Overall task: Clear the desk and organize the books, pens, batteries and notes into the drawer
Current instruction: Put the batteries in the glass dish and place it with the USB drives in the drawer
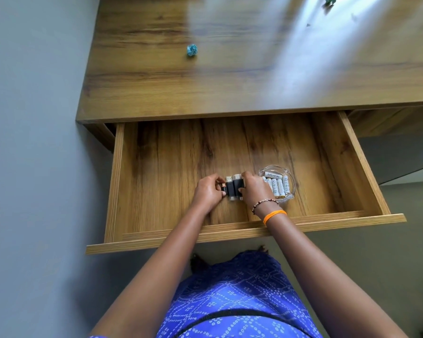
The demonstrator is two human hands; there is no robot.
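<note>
The wooden drawer (366,167) stands pulled out under the desk top (156,93). On its floor lies a row of small black USB sticks (233,187), side by side. My left hand (206,191) presses the row's left end, where an orange-tipped black piece shows; my right hand (253,189) presses the right end. Both hands pinch the row between them. Just right of my right hand a clear glass dish (288,175) holds several white batteries (277,185).
A crumpled teal paper ball (192,50) lies on the desk top, left of centre. Another teal scrap (330,0) sits at the far back right. A grey wall runs along the desk's left side. The drawer's left half and back are bare wood.
</note>
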